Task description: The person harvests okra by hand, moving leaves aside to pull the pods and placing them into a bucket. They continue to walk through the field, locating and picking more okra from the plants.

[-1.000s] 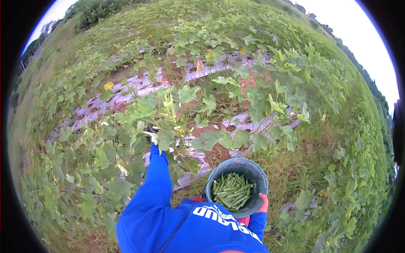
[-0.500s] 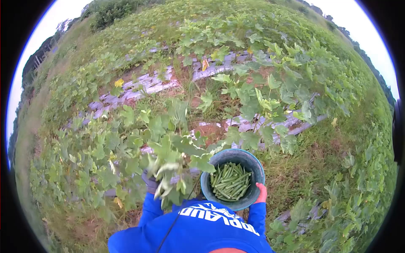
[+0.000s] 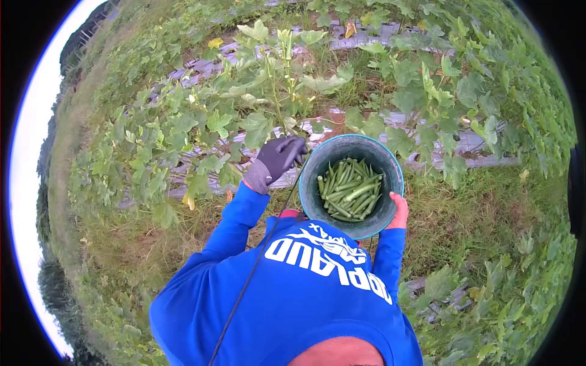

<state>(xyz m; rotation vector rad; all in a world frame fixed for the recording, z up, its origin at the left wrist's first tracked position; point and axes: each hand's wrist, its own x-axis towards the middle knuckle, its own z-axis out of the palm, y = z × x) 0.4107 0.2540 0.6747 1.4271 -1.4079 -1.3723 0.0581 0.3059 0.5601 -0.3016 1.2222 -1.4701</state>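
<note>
A blue-green rimmed bucket (image 3: 308, 201) sits against the front of my body, with many green okra pods (image 3: 351, 189) inside. My right hand (image 3: 399, 210), bare, grips the bucket's right rim. Just left of the bucket, my left hand (image 3: 281, 157) wears a dark glove with a grey cuff. Its fingers are curled together, and whether something small is in them cannot be seen. An okra plant (image 3: 284, 85) with broad leaves rises directly beyond the glove. A thin dark cord (image 3: 256, 265) runs across my blue shirt and up to the bucket's left side.
Leafy rows of plants (image 3: 177, 119) grow ahead and to both sides. Strips of silvery plastic mulch (image 3: 482, 141) show between them. Dry grass (image 3: 455, 219) covers the ground to the right, and more plants (image 3: 506, 293) stand at the lower right.
My left hand has come out from behind the leaves and moved beside the bucket. The view has tilted down. My right hand keeps its hold on the bucket.
</note>
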